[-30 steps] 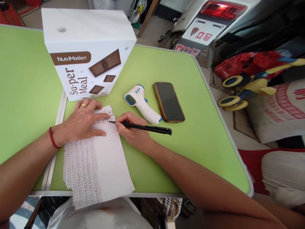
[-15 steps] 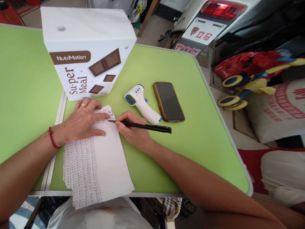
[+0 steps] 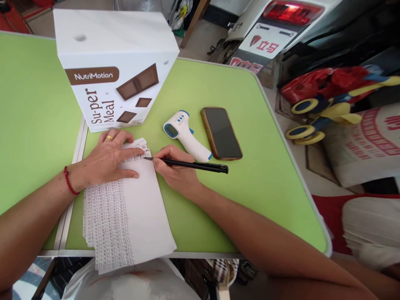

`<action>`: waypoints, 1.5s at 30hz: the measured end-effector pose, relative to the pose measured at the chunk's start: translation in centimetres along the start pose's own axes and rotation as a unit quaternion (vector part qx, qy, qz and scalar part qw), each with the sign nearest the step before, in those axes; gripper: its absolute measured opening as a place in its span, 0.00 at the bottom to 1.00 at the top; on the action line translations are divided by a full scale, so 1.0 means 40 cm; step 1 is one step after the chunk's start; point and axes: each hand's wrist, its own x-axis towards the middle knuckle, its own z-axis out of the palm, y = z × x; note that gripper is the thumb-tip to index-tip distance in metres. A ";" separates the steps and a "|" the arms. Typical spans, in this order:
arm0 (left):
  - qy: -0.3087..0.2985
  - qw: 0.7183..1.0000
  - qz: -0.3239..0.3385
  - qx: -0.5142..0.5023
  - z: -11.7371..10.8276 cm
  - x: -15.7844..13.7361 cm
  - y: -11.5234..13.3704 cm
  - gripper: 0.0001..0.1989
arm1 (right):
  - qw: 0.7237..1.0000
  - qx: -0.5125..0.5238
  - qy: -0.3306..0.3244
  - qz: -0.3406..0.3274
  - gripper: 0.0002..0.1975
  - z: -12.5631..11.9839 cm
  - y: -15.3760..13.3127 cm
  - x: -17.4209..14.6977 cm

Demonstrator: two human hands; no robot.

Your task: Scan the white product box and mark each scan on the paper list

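Note:
Overlapping sheets of paper lie at the near edge of the green table, their left part filled with rows of small handwriting and the right part of the top sheet blank. My left hand rests flat on their upper part, fingers spread, with a gold ring on one finger. My right hand is closed around a black pen, whose tip is at the writing near the top of the sheet, just below my left index finger. Whether the tip touches the paper I cannot tell.
A white NutriMotion box stands behind my left hand. Beyond my right hand lie a white and blue infrared thermometer and a smartphone in a brown case. A metal-edged seam crosses the green table. A printed sack stands off its right side.
My right hand and the pen have shifted very slightly to the right along the writing. The left hand and the sheets stay in place.

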 end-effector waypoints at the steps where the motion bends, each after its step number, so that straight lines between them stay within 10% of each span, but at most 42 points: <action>1: 0.001 1.000 0.000 0.000 0.000 0.000 0.000 0.25 | 1.000 -0.006 -0.007 0.001 0.05 -0.001 0.000 0.000; 31: 0.008 1.000 0.010 -0.003 -0.001 -0.003 -0.004 0.25 | 1.000 -0.004 -0.025 0.014 0.05 0.000 0.002 0.000; 39: 0.009 1.000 0.011 -0.003 -0.001 -0.004 -0.008 0.26 | 0.993 -0.066 0.040 -0.093 0.04 -0.012 0.011 -0.004; 45: 0.006 1.000 0.007 -0.010 -0.011 -0.005 -0.012 0.25 | 0.972 -0.167 -0.034 -0.161 0.11 -0.034 0.057 0.009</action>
